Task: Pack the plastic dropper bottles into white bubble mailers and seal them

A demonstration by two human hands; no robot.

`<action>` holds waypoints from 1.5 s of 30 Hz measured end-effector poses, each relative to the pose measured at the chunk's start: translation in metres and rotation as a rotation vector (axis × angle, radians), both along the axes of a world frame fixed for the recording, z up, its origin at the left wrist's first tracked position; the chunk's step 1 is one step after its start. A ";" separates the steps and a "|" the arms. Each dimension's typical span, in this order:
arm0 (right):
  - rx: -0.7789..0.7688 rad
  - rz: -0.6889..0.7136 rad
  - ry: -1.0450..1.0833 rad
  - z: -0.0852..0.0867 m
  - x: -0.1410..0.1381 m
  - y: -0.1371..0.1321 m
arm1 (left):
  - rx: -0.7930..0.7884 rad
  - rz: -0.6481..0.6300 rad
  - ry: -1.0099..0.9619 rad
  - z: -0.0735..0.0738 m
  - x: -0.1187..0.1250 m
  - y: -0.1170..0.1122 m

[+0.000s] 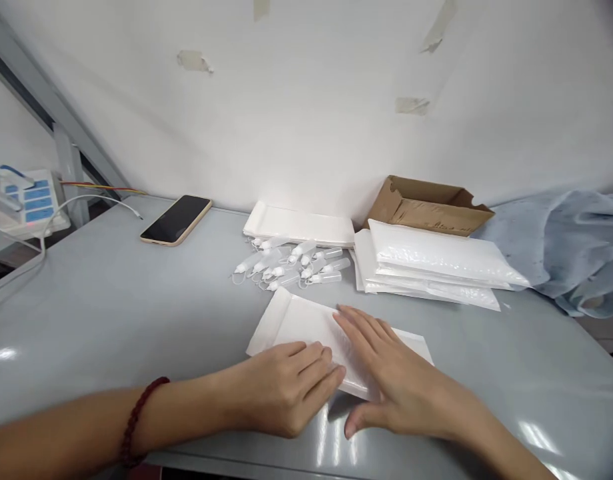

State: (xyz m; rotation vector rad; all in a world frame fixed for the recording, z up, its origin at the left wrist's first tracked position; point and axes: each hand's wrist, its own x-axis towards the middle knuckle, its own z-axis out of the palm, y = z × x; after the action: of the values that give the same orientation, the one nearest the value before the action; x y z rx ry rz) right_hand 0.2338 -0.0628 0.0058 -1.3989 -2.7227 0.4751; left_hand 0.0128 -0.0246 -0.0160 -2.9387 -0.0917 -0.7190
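Observation:
A white padded envelope [304,319] lies on the grey table in front of me, its flap end toward the left. My left hand [291,387] has its fingers curled together at the envelope's near edge, and its fingertips are partly hidden. Stretched over the right part of the envelope is my right hand [389,370], fingers extended and thumb apart. Just beyond the envelope sits a loose pile of small clear plastic dropper bottles [291,263] with white caps.
Behind the bottles is a stack of flat white envelopes [304,225]. Filled padded envelopes [436,257] are piled at the right, before an open cardboard box [431,207] and blue-grey cloth [561,233]. A phone [176,220] and white cable [86,198] lie left.

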 end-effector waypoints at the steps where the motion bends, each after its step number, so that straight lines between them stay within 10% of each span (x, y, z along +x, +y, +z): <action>1: -0.032 -0.001 -0.027 -0.004 -0.003 -0.001 | -0.054 0.015 -0.029 -0.003 0.001 -0.001; 11: -0.065 -0.120 -0.072 0.001 -0.006 0.007 | -1.423 0.822 -0.121 0.016 -0.034 0.052; 17: 0.018 -0.121 -0.084 -0.004 -0.010 0.007 | -2.112 0.690 -0.096 0.022 -0.033 0.063; 28: 0.177 -0.046 -0.008 -0.017 -0.018 0.003 | -2.478 -0.041 -0.138 0.007 -0.011 0.034; 32: 0.197 -0.079 0.068 -0.017 -0.019 0.005 | -2.441 -0.207 -0.062 0.004 -0.009 0.032; 36: 0.237 -0.135 0.087 -0.018 -0.012 0.009 | -2.185 -0.020 -0.092 0.012 -0.018 0.044; 42: 0.259 -0.204 0.103 -0.018 -0.003 0.014 | -0.935 0.862 -0.471 0.014 -0.061 0.100; 45: 0.292 -0.197 0.107 -0.019 -0.001 0.015 | -0.566 0.883 -0.317 0.003 -0.073 0.127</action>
State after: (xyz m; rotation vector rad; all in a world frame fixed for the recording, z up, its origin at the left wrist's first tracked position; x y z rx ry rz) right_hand 0.2324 -0.0481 -0.0136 -1.4914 -2.4169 0.1289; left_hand -0.0607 0.1019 -0.0127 -2.7000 -1.7177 -1.0748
